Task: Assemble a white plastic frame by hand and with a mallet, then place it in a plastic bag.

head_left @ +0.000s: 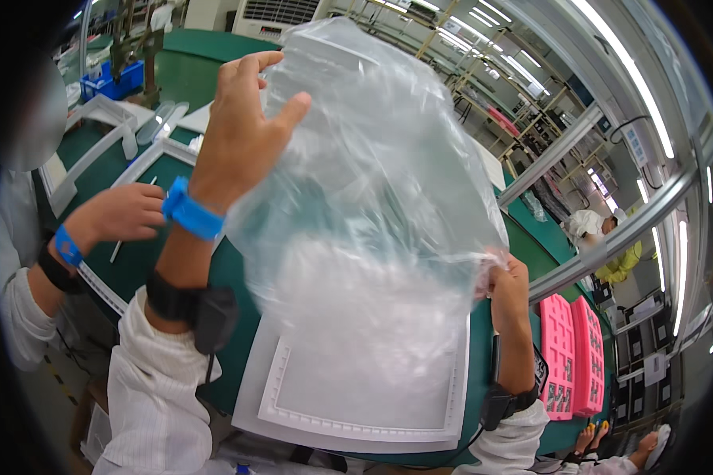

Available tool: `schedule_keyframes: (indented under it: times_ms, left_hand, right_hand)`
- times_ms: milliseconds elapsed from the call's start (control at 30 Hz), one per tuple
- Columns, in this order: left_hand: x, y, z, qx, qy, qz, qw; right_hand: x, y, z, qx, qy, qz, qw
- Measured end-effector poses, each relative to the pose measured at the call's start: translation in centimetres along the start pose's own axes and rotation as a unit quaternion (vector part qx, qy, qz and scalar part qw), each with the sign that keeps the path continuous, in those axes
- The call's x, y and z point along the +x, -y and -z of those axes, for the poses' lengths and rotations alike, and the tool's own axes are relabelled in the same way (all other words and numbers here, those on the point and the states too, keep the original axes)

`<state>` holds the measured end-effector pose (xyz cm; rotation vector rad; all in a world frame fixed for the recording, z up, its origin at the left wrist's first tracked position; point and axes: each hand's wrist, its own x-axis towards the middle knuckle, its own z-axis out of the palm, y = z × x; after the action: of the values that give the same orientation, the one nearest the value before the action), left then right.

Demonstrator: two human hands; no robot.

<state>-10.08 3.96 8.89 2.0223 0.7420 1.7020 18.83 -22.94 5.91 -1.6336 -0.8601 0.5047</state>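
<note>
A large clear plastic bag (372,158) is held up in front of me, spread and billowing. My right hand (510,285) pinches its lower right edge. My left hand (242,131) is raised at the bag's left side, thumb and fingers apart; whether it touches the film I cannot tell. Below the bag, a white rectangular frame (348,427) with a toothed inner edge lies on a white sheet (249,396) on the green table. The bag covers the frame's far part.
To my left a co-worker's hand (131,211) reaches over the green table, beside other white frames (95,170). A blue bin (115,79) stands farther back. Pink trays (572,356) with small dark parts lie at right, near a metal post (578,257). Other hands show lower right.
</note>
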Motion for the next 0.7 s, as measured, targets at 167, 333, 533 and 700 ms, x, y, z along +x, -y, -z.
schedule_keyframes:
  times_ms: [167, 333, 533, 700]
  left_hand:
    - [-7.3, -11.1, -2.4, -0.133, 0.216, -0.223, 0.941]
    - [-14.7, -15.2, -8.8, -0.108, 0.341, -0.178, 0.917]
    - [-13.8, -13.1, -13.0, -0.143, 0.342, -0.124, 0.92]
    - [-11.5, -12.3, -12.2, -0.249, 0.373, -0.097, 0.889]
  right_hand:
    - [0.4, 0.3, 3.3, 0.051, -0.19, -0.038, 0.98]
    - [1.4, 1.3, 1.0, -0.029, -0.195, -0.048, 0.979]
    - [-0.6, 3.5, 1.1, -0.095, -0.187, 0.016, 0.978]
    - [-2.1, 5.9, 1.4, -0.096, -0.185, 0.053, 0.977]
